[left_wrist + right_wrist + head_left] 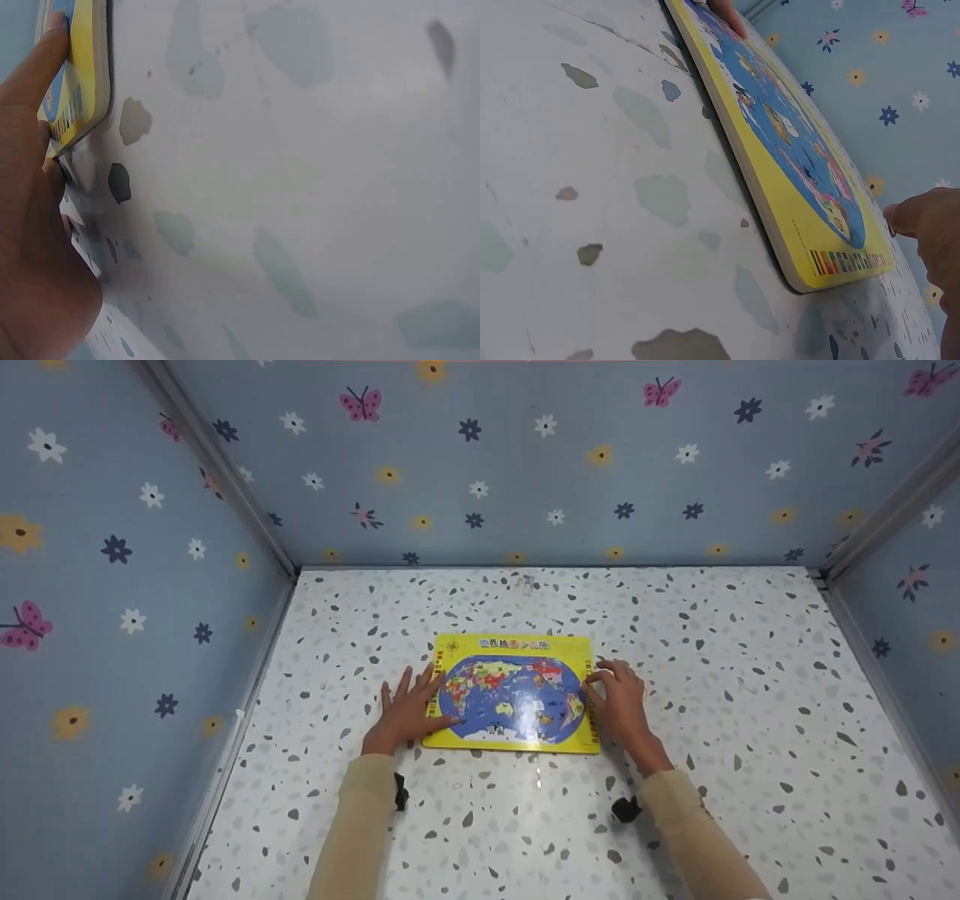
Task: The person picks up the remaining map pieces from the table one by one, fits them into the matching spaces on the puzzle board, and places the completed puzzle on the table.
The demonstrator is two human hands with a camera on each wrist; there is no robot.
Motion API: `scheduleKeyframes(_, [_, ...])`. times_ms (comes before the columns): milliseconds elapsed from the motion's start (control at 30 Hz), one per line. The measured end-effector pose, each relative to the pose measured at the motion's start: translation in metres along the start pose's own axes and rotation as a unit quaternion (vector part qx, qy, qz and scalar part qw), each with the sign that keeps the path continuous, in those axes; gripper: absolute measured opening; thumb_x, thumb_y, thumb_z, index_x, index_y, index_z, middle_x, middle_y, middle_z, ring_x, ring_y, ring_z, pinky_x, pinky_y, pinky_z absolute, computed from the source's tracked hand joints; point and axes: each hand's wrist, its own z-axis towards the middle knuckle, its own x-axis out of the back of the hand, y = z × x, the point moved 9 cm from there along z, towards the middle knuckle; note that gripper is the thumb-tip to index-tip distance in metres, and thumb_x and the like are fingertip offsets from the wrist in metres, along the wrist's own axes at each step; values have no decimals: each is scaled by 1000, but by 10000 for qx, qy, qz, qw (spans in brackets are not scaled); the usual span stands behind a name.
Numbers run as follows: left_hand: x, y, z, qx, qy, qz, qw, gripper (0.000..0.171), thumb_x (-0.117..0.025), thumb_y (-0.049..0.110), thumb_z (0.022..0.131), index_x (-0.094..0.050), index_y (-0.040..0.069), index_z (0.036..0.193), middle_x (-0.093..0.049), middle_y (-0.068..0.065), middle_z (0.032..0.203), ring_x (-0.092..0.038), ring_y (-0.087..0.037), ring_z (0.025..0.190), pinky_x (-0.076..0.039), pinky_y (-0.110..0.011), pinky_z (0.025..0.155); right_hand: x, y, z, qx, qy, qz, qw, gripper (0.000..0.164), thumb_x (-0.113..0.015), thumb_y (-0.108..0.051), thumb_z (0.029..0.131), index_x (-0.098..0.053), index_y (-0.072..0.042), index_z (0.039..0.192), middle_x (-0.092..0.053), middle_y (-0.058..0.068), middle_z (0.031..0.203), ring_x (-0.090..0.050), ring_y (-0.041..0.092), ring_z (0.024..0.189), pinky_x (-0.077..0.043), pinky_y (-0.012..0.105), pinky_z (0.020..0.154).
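Observation:
A world map puzzle board (517,696) with a yellow border and a blue oval map lies flat on the speckled table. My left hand (409,715) rests at its left edge, fingers spread and thumb reaching onto the map's lower left. In the left wrist view, a straight finger lies on the board's surface. At the right edge, my right hand (622,701) has bent fingers, with thumb and forefinger close together by the map's rim. The right wrist view shows a fingertip at the board's (780,150) far corner; whether anything is pinched there is hidden.
The white speckled table (720,660) surrounds the board. Blue panels (540,457) with flowers and butterflies rise at the back, left and right. A black strap part (625,810) shows at the right wrist, and another (401,793) at the left.

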Motion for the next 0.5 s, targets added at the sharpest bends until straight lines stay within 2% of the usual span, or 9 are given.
scheduleKeyframes(133, [1,1,0,-17,1,-42,10000,98,-59,75,74,-14,37,153,0,8,162,13,-28,149,17,-62,112,-4,-1,-1,-106,-152,-50,9998,17,-66,-27,91,-70,-12,99,-53,8,132,-40,31,133,-26,54,112])
scheduleKeyframes(300, [1,2,0,13,3,-49,10000,98,-60,74,74,-14,36,153,0,8,162,13,-27,149,17,-61,112,-10,-4,-3,27,-316,-23,9995,16,-66,-26,91,-69,-12,98,-54,9,130,-44,29,128,-30,50,109])
scheduleKeyframes(500, [-1,1,2,28,-30,72,10000,100,-58,77,73,-12,37,153,1,9,162,13,-27,149,16,-62,112,-16,-5,-4,161,-527,19,9985,18,-65,-28,92,-68,-11,97,-53,10,132,-42,29,129,-29,51,110])
